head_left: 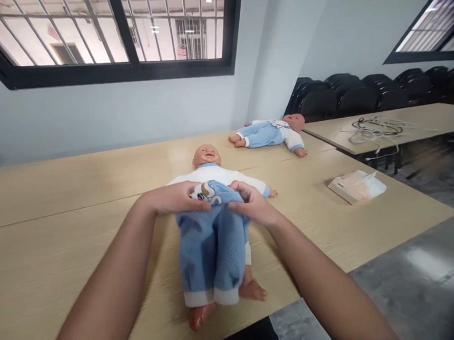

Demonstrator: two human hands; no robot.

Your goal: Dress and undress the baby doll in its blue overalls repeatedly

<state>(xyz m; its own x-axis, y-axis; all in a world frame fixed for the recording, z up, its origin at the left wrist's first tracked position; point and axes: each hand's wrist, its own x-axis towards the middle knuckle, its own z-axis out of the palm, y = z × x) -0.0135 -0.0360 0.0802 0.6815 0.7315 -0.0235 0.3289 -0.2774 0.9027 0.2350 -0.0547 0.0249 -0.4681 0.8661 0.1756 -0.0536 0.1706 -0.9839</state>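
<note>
A baby doll point(207, 156) lies face up on the wooden table point(63, 239), its head toward the wall and its feet toward me. It has a white top with blue cuffs. Blue overalls point(212, 247) with white hems lie over its legs, and both feet show below. My left hand point(181, 198) grips the upper left part of the overalls, beside a cartoon patch. My right hand point(249, 202) pinches the upper right part between thumb and fingers. The cloth is held up between both hands, over the doll's middle.
A second dressed doll point(265, 133) lies at the back right of the table. An open tissue pack point(357, 186) sits at the right. Tangled cables point(380, 127) rest on another table, with stacked black chairs point(318, 99) behind. A wall with barred windows stands at the back.
</note>
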